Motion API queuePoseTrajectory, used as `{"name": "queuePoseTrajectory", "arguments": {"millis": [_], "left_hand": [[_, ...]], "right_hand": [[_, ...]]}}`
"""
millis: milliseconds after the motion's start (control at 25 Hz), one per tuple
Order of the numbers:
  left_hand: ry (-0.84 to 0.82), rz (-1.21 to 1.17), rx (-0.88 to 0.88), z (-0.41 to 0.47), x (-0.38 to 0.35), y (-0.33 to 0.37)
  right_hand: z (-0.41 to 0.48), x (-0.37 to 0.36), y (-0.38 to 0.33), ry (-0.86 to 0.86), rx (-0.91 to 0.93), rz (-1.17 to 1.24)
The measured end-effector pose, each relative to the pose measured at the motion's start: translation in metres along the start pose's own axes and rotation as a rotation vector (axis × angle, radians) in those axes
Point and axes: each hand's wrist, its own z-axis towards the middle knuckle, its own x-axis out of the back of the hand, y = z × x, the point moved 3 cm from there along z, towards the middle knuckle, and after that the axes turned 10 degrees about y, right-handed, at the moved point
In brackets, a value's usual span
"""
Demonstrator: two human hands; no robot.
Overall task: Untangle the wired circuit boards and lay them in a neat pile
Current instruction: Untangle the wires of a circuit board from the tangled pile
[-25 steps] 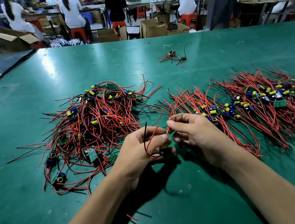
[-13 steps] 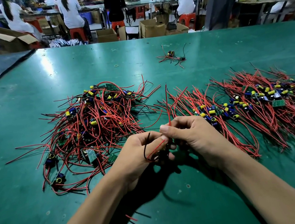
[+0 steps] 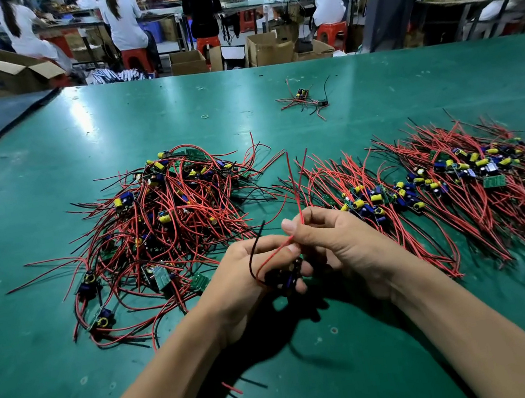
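Busy workshop behind, seated workers (image 3: 123, 17) at far benches; up front a green table (image 3: 71, 352) carries everything. The tangled heap (image 3: 168, 228) sits left of centre and the sorted pile (image 3: 461, 193) lies to the right with leads combed roughly parallel, so I read the flow as left to right. That would explain why the hands work in the gap between the 2. The left hand (image 3: 243, 282) is curled round 1 circuit board (image 3: 286, 277), cupping it low over the table, which I take as an anchor while the wires get sorted. A black lead (image 3: 254, 247) loops over the hand's knuckles. The right hand (image 3: 341, 244) pinches the red lead (image 3: 295, 193) between thumb and forefinger, and the lead pokes straight up from the pinch, probably being drawn straight so the board lies flat with the rest. 2 stray boards (image 3: 304, 101) sit well apart at the far side, and short wire offcuts (image 3: 232, 388) lie between the forearms. Against 1.0 s ago, the red lead then showed only as a loop low at the left hand with nothing upright. It was up by 0.5 s ago and now reads taller. Both hands have barely shifted, and the heaps are unchanged.
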Motion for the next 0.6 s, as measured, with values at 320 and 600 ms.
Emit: {"name": "queuePoseTrajectory", "arguments": {"millis": [320, 600], "left_hand": [[-0.007, 0.03, -0.056, 0.001, 0.001, -0.002], [-0.077, 0.129, -0.081, -0.003, -0.004, 0.003]], "right_hand": [[-0.006, -0.008, 0.002, -0.11, -0.019, 0.13], [0.005, 0.018, -0.015, 0.382, 0.472, -0.296]]}}
